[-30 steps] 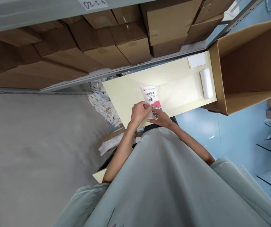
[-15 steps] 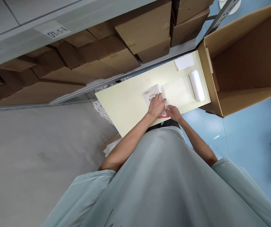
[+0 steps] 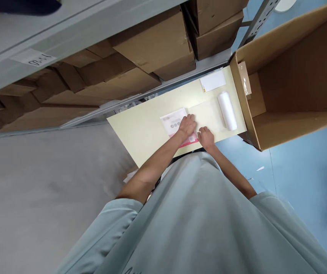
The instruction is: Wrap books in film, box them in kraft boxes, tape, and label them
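Observation:
A thin white and pink booklet point(image 3: 174, 122) lies flat on a pale yellow table point(image 3: 149, 129). My left hand point(image 3: 187, 125) rests on the booklet's right part, fingers curled down on it. My right hand point(image 3: 206, 137) sits just to the right at the booklet's near corner, fingers bent; whether it grips anything I cannot make out. My grey-green shirt fills the lower part of the view.
A white roll point(image 3: 227, 110) and a white card point(image 3: 212, 81) lie on the table's right end. A large open cardboard box point(image 3: 283, 80) stands to the right. Shelves with several brown cartons point(image 3: 152, 42) run behind the table. Blue floor point(image 3: 295, 171) at right.
The booklet has gone from being held up at the table's near edge to lying flat. Both hands moved right onto it. The view has tilted.

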{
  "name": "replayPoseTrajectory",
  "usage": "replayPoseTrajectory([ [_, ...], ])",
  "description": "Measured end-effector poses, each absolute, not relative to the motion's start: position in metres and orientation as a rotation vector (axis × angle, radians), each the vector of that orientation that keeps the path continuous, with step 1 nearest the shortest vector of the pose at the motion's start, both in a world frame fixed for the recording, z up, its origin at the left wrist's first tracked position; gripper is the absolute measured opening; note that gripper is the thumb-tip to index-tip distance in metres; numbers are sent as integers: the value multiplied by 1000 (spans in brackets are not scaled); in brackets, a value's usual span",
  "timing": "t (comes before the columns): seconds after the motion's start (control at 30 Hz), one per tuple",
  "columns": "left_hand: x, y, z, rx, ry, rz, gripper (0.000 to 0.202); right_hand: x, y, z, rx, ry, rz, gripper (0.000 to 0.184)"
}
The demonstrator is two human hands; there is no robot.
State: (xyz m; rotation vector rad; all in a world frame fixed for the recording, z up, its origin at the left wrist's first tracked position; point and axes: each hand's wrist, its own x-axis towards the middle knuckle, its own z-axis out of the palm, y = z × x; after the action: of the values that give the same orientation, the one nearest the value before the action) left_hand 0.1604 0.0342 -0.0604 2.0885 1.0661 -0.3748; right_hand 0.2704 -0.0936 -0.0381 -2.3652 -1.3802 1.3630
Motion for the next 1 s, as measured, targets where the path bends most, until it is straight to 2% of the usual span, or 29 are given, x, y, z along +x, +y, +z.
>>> replayPoseTrajectory([
  [0.23,154,43,-53,2289,727,-577,23,254,-86,-44,-2232,-1378,1501,13],
  [0.4,149,51,-52,2293,711,-613,23,250,-84,-49,-2195,-1383,1579,21],
  [0.63,135,94,-50,2472,648,-665,40,250,-82,-46,-2180,-1477,1640,29],
  [0.83,135,123,-52,2344,761,-780,34,244,-75,-33,-2300,-1533,1633,20],
  [1.0,143,122,-45,2285,933,-765,37,235,-71,-23,-2441,-1713,1643,35],
])
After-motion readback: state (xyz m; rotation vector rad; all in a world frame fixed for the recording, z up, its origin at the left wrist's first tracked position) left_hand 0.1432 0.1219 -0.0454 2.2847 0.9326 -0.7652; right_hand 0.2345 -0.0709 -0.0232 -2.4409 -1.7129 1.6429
